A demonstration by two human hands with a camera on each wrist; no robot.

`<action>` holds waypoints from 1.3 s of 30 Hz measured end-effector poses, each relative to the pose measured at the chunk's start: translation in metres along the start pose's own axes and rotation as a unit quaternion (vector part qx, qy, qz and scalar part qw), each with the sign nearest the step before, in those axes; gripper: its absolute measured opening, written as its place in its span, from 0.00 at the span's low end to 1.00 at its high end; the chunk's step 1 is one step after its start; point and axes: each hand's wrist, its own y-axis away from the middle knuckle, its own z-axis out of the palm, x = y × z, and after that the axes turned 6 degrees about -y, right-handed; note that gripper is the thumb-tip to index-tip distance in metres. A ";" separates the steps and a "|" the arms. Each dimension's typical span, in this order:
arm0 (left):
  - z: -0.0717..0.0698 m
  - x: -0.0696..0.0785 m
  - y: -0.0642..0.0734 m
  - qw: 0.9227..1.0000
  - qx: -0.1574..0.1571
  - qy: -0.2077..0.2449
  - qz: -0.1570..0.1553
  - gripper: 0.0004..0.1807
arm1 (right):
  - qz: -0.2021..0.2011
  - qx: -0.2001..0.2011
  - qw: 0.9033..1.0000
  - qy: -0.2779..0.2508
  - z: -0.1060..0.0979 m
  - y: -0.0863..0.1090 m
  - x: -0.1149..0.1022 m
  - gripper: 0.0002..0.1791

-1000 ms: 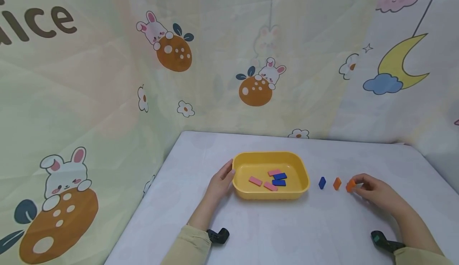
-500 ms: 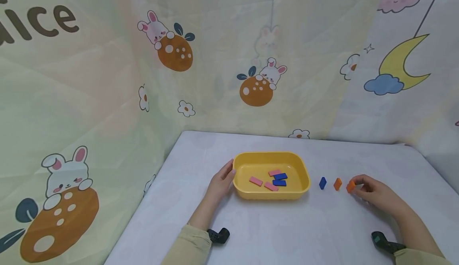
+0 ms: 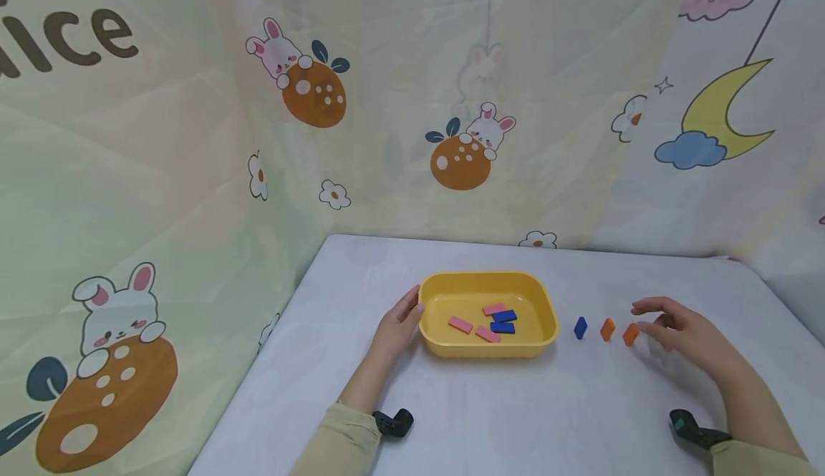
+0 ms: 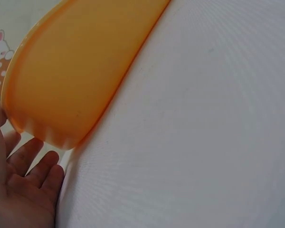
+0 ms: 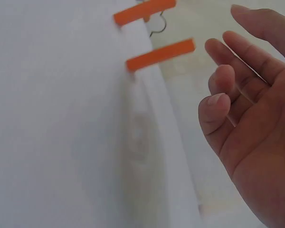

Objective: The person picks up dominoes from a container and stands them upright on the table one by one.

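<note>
My left hand [image 3: 395,327] rests against the left end of a yellow tray [image 3: 488,351]; in the left wrist view its fingers [image 4: 26,156] lie fairly straight along the tray's end wall. My right hand [image 3: 686,334] stands open at the right end of a short row of upright pieces. Closest to its thumb is an orange domino [image 3: 631,333], standing on edge. Left of that stand a second orange domino [image 3: 607,330] and a blue domino [image 3: 581,328]. The right wrist view shows a gap between the hand [image 5: 256,109] and the nearer orange domino [image 5: 161,55].
Inside the tray lie several flat dominoes, among them a pink domino [image 3: 460,325] and a blue domino [image 3: 503,328]. The white-covered table [image 3: 515,419] backs onto a printed cloth [image 3: 387,104]. Each wrist wears a black device [image 3: 394,424].
My right hand has let go of the rightmost orange domino; its fingers have spread and lifted slightly, leaving the domino upright. The left hand and the tray stay where they were.
</note>
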 end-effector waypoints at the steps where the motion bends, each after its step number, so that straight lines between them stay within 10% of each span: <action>1: 0.000 0.000 0.000 1.000 0.000 0.000 0.000 0.25 | -0.009 0.007 1.000 0.002 -0.001 -0.001 -0.004 0.31; 19: -0.001 -0.002 0.000 1.000 -0.008 0.004 -0.001 0.25 | -0.059 -0.049 0.995 -0.061 0.040 -0.048 -0.114 0.23; 39: 0.000 -0.002 -0.003 1.000 -0.010 0.004 0.002 0.26 | -0.081 -0.172 0.978 -0.089 0.111 -0.097 -0.182 0.25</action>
